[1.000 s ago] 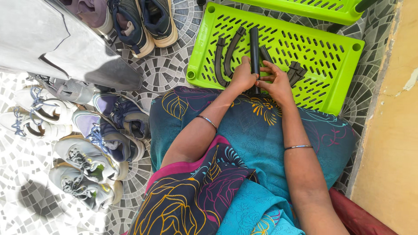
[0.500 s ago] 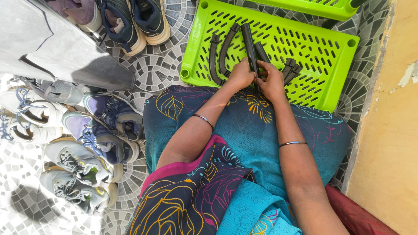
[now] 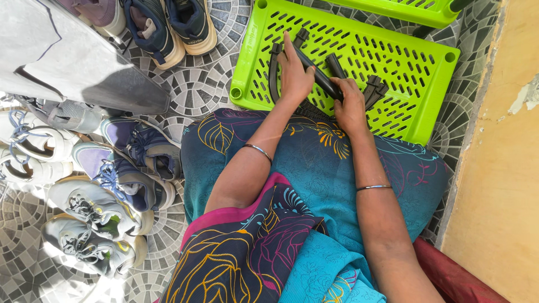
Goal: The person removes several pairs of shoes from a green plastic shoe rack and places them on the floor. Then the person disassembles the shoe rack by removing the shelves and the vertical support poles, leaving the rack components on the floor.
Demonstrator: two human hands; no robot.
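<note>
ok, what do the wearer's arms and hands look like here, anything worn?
Both arms are bare to above the elbow, no sleeves or gloves. The left hand and right hand show no rings. Each wrist carries one thin silver metal bangle: left, right.

You are sitting on a floor (image 3: 210, 84) of grey and white mosaic tiles laid in fan patterns. Bright sunlight is falling across its left side. A yellow wall (image 3: 499, 168) is running along the floor's right edge. Several pairs of sports shoes (image 3: 106, 185) are lying along the left edge, beside a grey panel (image 3: 67, 62).
</note>
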